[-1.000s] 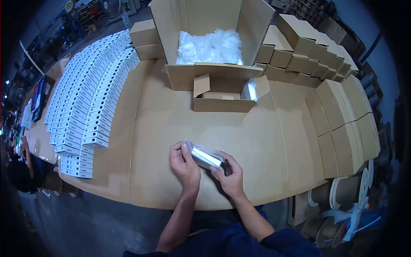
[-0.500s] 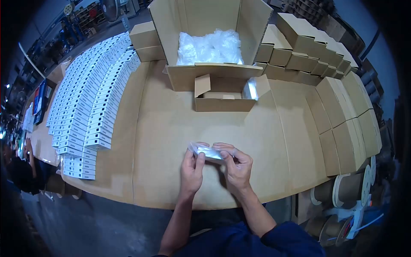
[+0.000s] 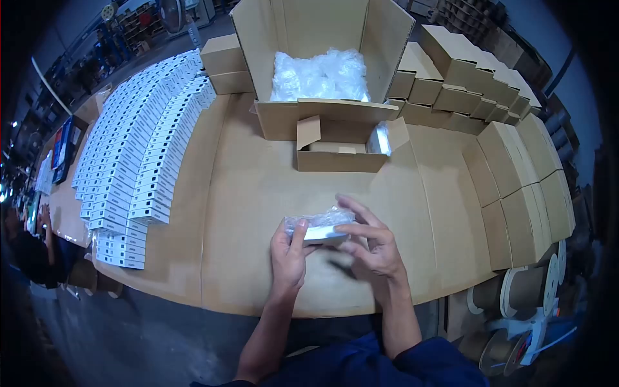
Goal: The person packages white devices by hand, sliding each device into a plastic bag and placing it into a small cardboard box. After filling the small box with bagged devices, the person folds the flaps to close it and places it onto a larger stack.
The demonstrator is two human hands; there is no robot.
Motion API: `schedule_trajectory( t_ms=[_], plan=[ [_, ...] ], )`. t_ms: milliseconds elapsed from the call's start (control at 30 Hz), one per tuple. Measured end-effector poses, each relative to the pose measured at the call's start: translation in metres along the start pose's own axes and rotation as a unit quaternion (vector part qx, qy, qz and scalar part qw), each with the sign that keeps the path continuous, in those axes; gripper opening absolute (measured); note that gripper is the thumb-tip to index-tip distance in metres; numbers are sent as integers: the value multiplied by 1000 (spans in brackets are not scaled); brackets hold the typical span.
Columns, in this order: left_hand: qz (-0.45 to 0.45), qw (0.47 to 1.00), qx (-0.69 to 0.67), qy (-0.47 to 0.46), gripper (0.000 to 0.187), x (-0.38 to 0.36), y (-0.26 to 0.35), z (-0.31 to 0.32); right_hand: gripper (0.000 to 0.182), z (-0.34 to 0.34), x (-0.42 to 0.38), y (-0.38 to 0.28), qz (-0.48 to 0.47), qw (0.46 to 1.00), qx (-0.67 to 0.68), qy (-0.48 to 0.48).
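Observation:
A small white box [image 3: 327,233] with clear plastic wrap [image 3: 320,220] over its top is held above the table by my left hand [image 3: 288,258], thumb on the near face. Fingers spread, my right hand [image 3: 377,248] is at the box's right end; one fingertip seems to touch the near face. Beyond them stands an open brown carton [image 3: 342,162] with its flaps up. A plastic-wrapped package [image 3: 379,139] stands upright at that carton's right end.
Behind the small carton, a large open carton [image 3: 394,45] holds clear plastic wrapping [image 3: 319,76]. Stacked white boxes [image 3: 129,151] line the left side. Closed brown cartons [image 3: 525,200] are piled at right and back right. Another person [image 3: 32,255] is at far left.
My right hand has let go of the box's right end and spread its fingers, moving right. The box's white face now shows more, with the plastic over its top.

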State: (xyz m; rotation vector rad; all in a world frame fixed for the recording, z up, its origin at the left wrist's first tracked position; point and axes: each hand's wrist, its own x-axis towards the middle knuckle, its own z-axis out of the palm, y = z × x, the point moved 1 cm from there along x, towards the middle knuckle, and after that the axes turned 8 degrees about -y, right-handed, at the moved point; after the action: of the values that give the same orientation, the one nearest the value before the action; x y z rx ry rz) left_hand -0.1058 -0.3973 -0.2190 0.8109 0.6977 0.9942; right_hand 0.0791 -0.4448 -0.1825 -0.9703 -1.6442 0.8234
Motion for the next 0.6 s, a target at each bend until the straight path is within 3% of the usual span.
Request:
schedule_trajectory(
  t_ms=[67,167,200,300,400,533,600],
  plan=[
    [11,1000,11,-13,26,1,-3,-2,37,-1,3,-3,42,996,-34,-72],
    [4,999,-27,-30,24,3,-6,-7,38,4,3,-1,124,991,-34,-27],
    [-1,998,-49,-33,23,3,-5,-10,39,1,5,-1,112,990,-78,-42],
    [-30,998,-3,-49,22,4,-2,-15,38,3,5,-1,135,990,-34,-26],
    [16,998,40,-52,29,2,11,-9,36,-1,6,0,164,986,5,-10],
    [15,983,94,-157,44,0,31,-7,34,-7,7,9,160,987,8,-26],
    [61,961,164,-216,39,7,30,-18,34,-10,11,7,106,993,-46,-34]
  ],
)
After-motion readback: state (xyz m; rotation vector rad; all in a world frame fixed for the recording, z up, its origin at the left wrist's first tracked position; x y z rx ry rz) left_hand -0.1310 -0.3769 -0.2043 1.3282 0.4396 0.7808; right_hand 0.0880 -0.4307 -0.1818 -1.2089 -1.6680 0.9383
